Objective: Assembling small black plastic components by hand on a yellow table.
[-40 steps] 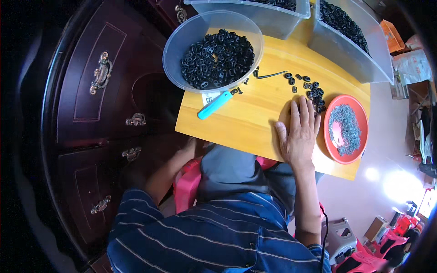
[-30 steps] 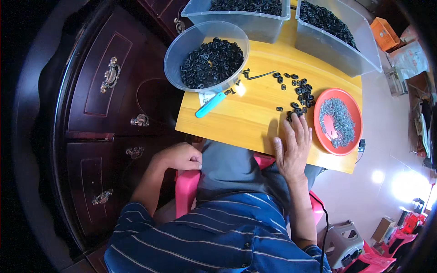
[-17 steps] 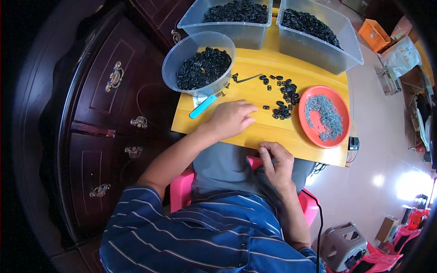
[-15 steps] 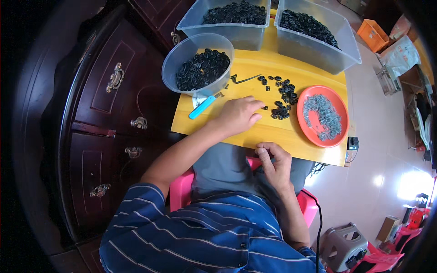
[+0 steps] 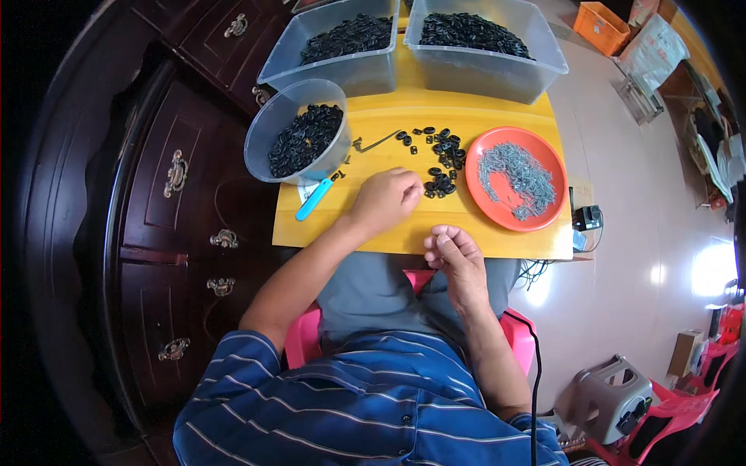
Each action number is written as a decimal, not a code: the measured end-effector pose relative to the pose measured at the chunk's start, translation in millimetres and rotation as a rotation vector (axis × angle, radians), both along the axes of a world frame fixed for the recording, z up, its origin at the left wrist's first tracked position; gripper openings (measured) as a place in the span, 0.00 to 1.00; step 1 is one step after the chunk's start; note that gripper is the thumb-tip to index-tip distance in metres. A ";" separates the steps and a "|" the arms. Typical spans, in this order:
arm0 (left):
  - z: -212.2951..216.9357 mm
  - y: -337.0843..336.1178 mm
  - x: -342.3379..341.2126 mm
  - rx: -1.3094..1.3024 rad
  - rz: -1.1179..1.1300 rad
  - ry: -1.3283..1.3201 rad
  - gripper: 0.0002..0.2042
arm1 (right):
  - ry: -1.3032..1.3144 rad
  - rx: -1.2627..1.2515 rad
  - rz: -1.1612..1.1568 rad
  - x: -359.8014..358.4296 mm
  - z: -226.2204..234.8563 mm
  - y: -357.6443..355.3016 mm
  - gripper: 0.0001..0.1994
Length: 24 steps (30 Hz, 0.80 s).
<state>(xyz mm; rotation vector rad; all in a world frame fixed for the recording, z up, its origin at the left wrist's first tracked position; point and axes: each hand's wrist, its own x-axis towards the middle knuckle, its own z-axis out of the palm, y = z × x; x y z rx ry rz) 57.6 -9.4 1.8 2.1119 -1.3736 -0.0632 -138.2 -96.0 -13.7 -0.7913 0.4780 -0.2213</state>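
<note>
Could read no text, not even the tiny marks on the white label [image 5: 306, 190] by the round tub [image 5: 263, 138].

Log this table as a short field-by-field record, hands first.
Left hand: back up, fingers curled, just left of the loose parts; any grip hidden
Right hand: thumb and fingertips together over the near edge of the table; contents unclear
Plate: red, right of the loose parts, holding metal pieces
Tub: round, holding a black heap
Bins: two, at the back, both holding black parts
Blue-handled tool: left of the left hand
</note>
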 end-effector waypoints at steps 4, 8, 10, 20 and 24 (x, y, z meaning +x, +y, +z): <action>19.5 -1.4 -41.0 -0.112 0.052 0.665 0.05 | -0.042 -0.017 -0.126 2.3 -0.1 4.3 0.11; 24.6 -0.9 -58.9 -0.162 -0.038 0.830 0.05 | -0.087 -0.035 -0.203 1.6 -0.1 5.2 0.07; 24.8 -0.3 -62.8 -0.129 -0.048 0.842 0.04 | -0.093 -0.040 -0.227 1.5 -3.8 5.7 0.06; 29.3 -16.4 -56.3 -0.073 -0.182 0.969 0.05 | -0.084 -0.071 -0.357 -0.3 -2.0 3.3 0.05; 53.4 -43.8 -49.9 0.009 -0.224 0.550 0.05 | -0.083 -0.085 -0.317 -0.5 -6.4 3.9 0.03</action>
